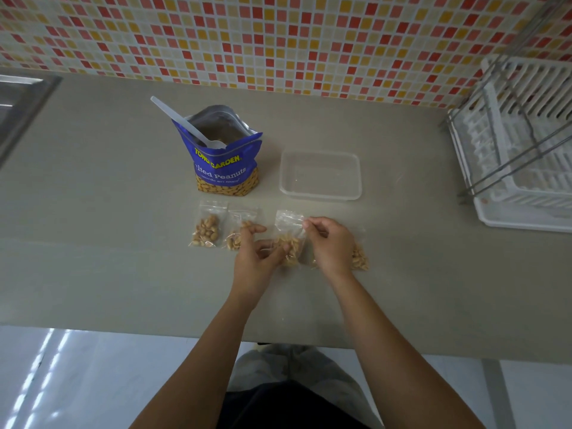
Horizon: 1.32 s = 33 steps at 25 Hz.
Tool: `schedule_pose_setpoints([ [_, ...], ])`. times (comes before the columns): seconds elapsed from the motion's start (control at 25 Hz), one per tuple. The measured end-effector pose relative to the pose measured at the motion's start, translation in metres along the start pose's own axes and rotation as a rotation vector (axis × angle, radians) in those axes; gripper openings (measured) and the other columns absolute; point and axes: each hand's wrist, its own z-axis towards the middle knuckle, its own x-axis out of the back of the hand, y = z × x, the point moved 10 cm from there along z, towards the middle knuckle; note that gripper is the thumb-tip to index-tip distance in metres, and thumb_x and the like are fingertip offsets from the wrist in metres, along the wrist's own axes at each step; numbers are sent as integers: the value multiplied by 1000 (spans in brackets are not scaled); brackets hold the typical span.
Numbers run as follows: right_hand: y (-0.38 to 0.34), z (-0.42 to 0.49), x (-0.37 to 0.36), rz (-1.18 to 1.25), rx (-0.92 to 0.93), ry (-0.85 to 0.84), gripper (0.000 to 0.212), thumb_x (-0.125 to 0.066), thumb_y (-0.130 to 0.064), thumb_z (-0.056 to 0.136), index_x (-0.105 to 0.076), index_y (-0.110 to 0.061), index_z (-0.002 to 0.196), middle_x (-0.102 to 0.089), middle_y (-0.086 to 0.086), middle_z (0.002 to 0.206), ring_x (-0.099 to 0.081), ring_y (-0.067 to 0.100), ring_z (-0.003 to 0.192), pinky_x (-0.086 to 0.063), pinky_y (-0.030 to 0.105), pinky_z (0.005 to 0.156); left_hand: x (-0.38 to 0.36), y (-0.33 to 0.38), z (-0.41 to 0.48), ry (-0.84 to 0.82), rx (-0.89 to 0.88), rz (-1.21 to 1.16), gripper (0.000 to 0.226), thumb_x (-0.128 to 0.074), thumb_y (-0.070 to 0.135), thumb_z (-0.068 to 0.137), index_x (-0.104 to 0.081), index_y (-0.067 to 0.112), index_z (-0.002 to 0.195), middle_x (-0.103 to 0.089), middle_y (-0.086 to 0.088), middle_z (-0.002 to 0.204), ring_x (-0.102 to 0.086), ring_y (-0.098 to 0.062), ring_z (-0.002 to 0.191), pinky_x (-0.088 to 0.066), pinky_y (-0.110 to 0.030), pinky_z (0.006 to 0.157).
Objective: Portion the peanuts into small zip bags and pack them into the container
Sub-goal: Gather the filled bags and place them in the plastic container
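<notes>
Filled zip bag (206, 232): flat, front-left of container (322, 196).
Peanut pouch (227, 168): upright, open, left of container; white spoon (188, 125) inside.
Left hand (253, 258): grips lower end of held zip bag (289, 243).
Held zip bag: just in front of container, peanuts inside.
Right hand (331, 246): pinches held zip bag's top edge.

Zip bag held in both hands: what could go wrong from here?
1. If the zip bag isn't fully sealed where the right hand pinches its top, peanuts may spill.
2. The spoon leaning out of the open peanut pouch could tip it if bumped.
</notes>
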Motion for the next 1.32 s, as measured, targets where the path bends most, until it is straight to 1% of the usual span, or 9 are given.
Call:
schedule_pose_setpoints([
  [0.16, -13, 8, -10, -320, 125, -25, 13, -63, -16, 84, -74, -9, 87, -74, 10, 85, -68, 23, 79, -50, 28, 72, -15, 20, 4, 40, -257, 559, 28, -67, 17, 82, -66, 12, 109, -68, -10, 95, -64, -23, 82, -51, -31, 77],
  [0.28, -10, 10, -22, -541, 165, -65, 16, -56, -5, 80, -62, -8, 65, -63, 16, 67, -58, 31, 67, -38, 32, 59, -26, 13, 5, 1, -253, 761, 29, -67, 18, 82, -67, 8, 109, -61, -19, 95, -61, -33, 80, -47, -32, 71],
  [0.36, -12, 9, -24, -616, 191, -37, 10, -57, -8, 81, -65, -6, 85, -62, 18, 87, -56, 35, 84, -43, 35, 71, -22, 18, 2, 42, -309, 777, 25, -68, 20, 82, -69, 8, 103, -58, -19, 93, -61, -34, 75, -49, -32, 67],
  [0.44, -21, 6, -30, -597, 254, -44, 29, -57, -9, 83, -62, -4, 111, -59, 19, 104, -54, 37, 98, -45, 39, 86, -6, 33, -1, 149, -423, 762, 22, -65, 19, 83, -70, 6, 100, -60, -19, 91, -62, -33, 75, -51, -32, 67],
  [0.64, -49, 3, -87, -486, 357, -259, 31, -52, -13, 89, -59, -4, 118, -58, 20, 108, -58, 36, 99, -44, 37, 84, 47, 44, 18, 372, -368, 836, 29, -53, 20, 86, -68, -4, 92, -66, -27, 85, -63, -43, 81, -53, -44, 73],
  [0.76, -44, 14, -120, -548, 258, -349, 40, -53, -25, 91, -53, -2, 124, -51, 22, 119, -52, 37, 107, -39, 39, 92, 48, 31, 25, 327, -320, 933, 27, -54, 20, 85, -69, -3, 85, -67, -26, 83, -62, -45, 80, -53, -44, 73],
  [1.0, -32, 23, -125, -334, 110, -363, 10, -62, -12, 83, -60, -8, 93, -63, 13, 100, -61, 29, 91, -47, 34, 85, 44, 24, 28, 247, -334, 884, 28, -49, 24, 88, -63, 0, 82, -64, -22, 82, -58, -40, 76, -49, -44, 73],
  [1.2, -29, 8, -100, 78, 2, -295, 9, -56, -11, 90, -50, -17, 87, -66, 0, 81, -60, 1, 70, -44, 16, 68, 53, 26, 26, 240, -194, 439, 37, -64, 15, 84, -45, 3, 114, -60, -13, 110, -57, -26, 103, -40, -25, 81],
  [1.32, -29, 3, -83, 245, -14, -260, 10, -55, -16, 91, -53, -24, 85, -66, -6, 80, -61, 0, 72, -49, 22, 74, 50, 35, 27, 166, -168, 213, 52, -69, 19, 82, -43, 11, 126, -59, -4, 116, -58, -15, 106, -44, -26, 91],
])
